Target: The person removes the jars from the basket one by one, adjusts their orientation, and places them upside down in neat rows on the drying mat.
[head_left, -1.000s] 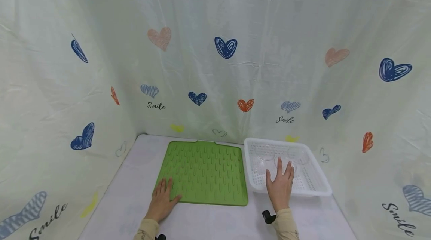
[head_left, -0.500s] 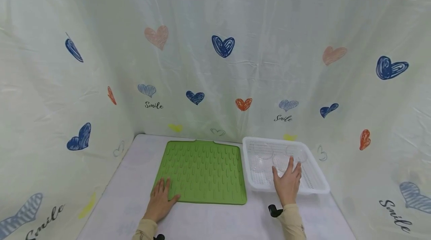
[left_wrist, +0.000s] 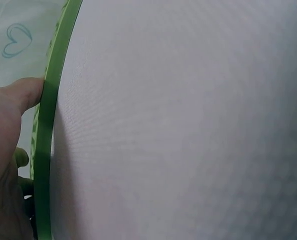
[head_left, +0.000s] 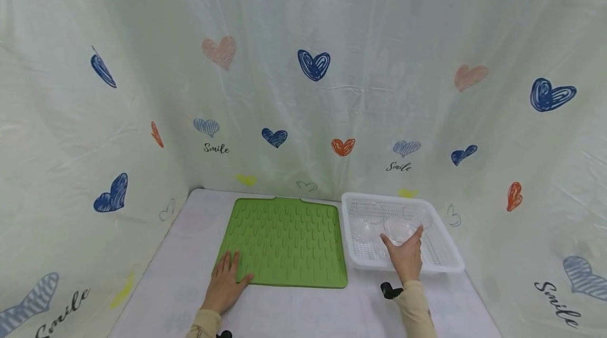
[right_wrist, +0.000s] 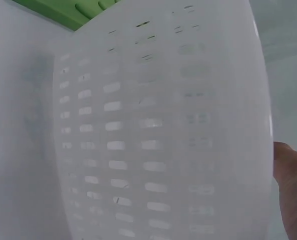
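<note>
My left hand (head_left: 224, 285) rests on the near left corner of a green ridged mat (head_left: 284, 243), fingers extended. In the left wrist view its thumb (left_wrist: 31, 92) touches the mat's edge. Over the near side of a white perforated plastic basket (head_left: 358, 264) is my right hand (head_left: 406, 258). Thumb and index finger spread to either side of a clear, round-rimmed vessel (head_left: 397, 228) in the basket; firm contact cannot be made out. The other fingers are hidden. The right wrist view shows mostly the basket's slotted wall (right_wrist: 228, 125), with part of the hand beyond.
Further clear round vessels lie at the back of the basket, including one at left (head_left: 371, 213) and one at right (head_left: 417, 216). The basket stands right beside the mat on a white-covered table (head_left: 294, 317). A heart-printed curtain (head_left: 308, 101) encloses the back and sides.
My right hand moved rightward over the basket, then lowered around the clear vessel, its other fingers dropping out of sight. My left hand stayed on the mat. The head view shifted slightly.
</note>
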Tool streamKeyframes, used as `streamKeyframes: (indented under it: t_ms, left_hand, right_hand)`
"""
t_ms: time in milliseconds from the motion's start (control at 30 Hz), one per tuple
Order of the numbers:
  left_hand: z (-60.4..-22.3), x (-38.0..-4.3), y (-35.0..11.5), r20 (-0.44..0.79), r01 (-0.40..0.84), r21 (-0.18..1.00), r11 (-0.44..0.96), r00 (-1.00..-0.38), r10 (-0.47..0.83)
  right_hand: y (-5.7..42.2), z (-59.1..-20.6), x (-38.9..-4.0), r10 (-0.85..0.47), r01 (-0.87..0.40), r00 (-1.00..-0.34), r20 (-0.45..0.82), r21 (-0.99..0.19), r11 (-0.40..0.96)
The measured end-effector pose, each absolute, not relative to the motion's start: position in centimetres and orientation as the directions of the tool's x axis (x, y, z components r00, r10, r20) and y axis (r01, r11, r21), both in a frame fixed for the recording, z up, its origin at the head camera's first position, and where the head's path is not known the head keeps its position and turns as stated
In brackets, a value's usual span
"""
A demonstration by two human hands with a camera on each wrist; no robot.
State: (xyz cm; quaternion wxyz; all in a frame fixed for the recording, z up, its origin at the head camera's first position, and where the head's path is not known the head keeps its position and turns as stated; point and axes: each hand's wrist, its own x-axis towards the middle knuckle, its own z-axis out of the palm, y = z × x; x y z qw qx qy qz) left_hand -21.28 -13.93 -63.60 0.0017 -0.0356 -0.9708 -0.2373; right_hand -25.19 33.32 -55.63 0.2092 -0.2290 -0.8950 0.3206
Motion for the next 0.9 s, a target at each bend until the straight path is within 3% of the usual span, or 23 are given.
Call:
streamKeyframes:
  t_ms: [467, 900]
  left_hand:
    - [-63.8, -21.3, -14.0, 0.038, 0.084, 0.456, 0.886, -0.996, 0.075]
    - [-64.0, -21.4, -13.9, 0.036, 0.064, 0.456, 0.888, -0.998, 0.054]
  right_hand:
    - [34.2, -55.0, -26.3, 0.558, 0.393, -0.827, 0.068, -0.639, 0.661]
    - [34.7, -55.8, -26.7, 0.530, 0.392, -0.846, 0.057, -0.607, 0.691]
